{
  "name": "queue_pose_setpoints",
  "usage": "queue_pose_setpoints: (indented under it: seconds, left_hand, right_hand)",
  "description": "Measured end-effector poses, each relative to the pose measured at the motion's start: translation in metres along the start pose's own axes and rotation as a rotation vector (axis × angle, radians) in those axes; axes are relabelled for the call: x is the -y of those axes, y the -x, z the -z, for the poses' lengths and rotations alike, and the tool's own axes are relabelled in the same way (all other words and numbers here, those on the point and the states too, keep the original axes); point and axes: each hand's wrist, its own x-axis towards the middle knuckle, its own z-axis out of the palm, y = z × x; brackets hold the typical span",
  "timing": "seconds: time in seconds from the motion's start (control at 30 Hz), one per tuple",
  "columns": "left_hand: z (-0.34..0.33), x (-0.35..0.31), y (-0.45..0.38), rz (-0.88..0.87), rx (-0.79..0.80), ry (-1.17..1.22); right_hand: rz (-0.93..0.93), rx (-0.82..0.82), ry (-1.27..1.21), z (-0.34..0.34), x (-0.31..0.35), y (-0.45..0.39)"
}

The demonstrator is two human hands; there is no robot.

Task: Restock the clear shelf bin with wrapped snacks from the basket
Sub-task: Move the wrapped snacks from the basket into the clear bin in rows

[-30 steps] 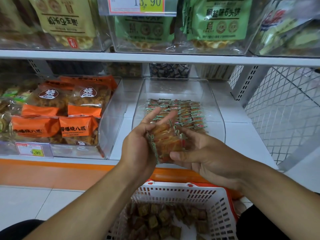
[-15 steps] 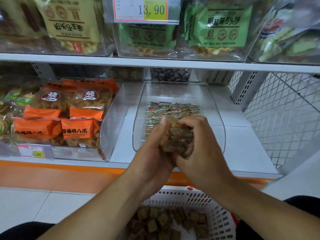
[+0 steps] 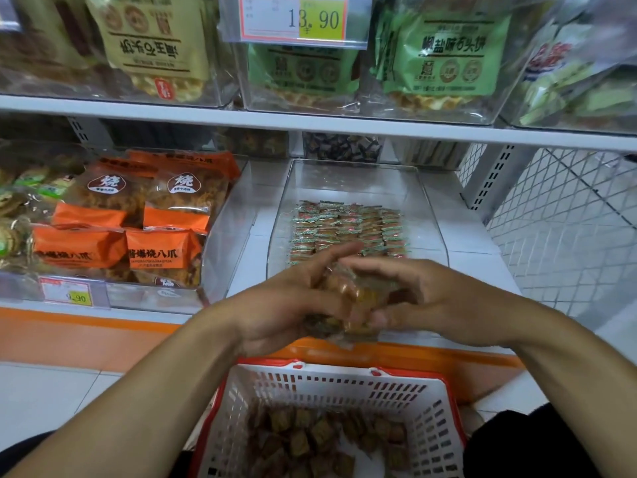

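Note:
A clear shelf bin (image 3: 427, 215) stands on the lower shelf, with neat rows of small wrapped snacks (image 3: 348, 229) lying in its middle. In front of its near edge, my left hand (image 3: 286, 305) and my right hand (image 3: 434, 294) hold a blurred bunch of wrapped snacks (image 3: 351, 298) between them, fingers curled round it from both sides. Below the hands sits a white basket (image 3: 437, 419) with a red rim, holding several loose brown wrapped snacks (image 3: 320, 439).
A clear bin of orange snack bags (image 3: 138, 229) stands left of the shelf bin. The upper shelf (image 3: 310, 122) with bagged goods and a price tag (image 3: 296, 19) overhangs. A white wire mesh panel (image 3: 565, 215) stands at the right.
The bunch of snacks, first held upright between my palms, then lifted toward the bin, has come back down in front of the bin's edge, with both hands closed round it.

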Motion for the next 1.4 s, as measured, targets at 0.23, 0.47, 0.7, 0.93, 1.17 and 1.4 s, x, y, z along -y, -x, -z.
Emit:
queue_pose_setpoints:
  seconds: [0.23,0.47,0.7,0.93,1.17,1.4]
  left_hand:
    - [-0.013,0.013,-0.007,0.016,-0.126,-0.245]
    - [-0.021,0.018,-0.02,0.083,-0.382,0.041]
    - [-0.023,0.003,-0.019,-0.085,-0.364,-0.031]
    - [-0.011,0.023,-0.037,-0.26,-0.425,-1.174]
    - [-0.017,0.051,-0.053,-0.077,-0.123,-1.601]
    - [-0.012,0.054,-0.053,-0.032,-0.107,-1.642]
  right_hand:
    - [-0.05,0.171,0.003,-0.014,-0.006,0.003]
    - [-0.044,0.114,-0.04,-0.019,-0.004,0.001]
    - [-0.063,0.023,-0.116,-0.01,0.011,0.005]
    - [-0.37,-0.093,1.167,0.047,0.018,-0.019]
    - [-0.739,0.362,1.404,0.023,-0.013,-0.064]
    - [-0.874,0.494,1.639,0.014,-0.041,-0.076]
